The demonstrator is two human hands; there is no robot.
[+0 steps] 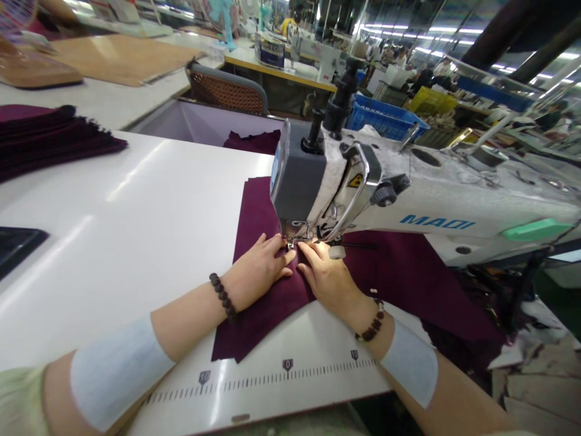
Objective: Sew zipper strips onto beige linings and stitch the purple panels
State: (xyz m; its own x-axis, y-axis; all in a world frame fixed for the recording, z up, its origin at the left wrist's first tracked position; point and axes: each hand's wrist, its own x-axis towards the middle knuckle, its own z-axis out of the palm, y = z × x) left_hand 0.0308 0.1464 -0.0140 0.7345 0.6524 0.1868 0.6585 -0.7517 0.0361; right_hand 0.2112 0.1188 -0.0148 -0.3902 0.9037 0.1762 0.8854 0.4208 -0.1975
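Here, plain dark-maroon cloth (276,306), curved near edge; left hand (256,269), right hand (334,280) spread on it.

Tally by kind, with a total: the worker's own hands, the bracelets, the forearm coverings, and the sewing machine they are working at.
Bare hands, left and right: 2
Dark beaded bracelets: 2
Pale blue forearm coverings: 2
White-and-grey sewing machine lettered MAQI: 1
Total: 7
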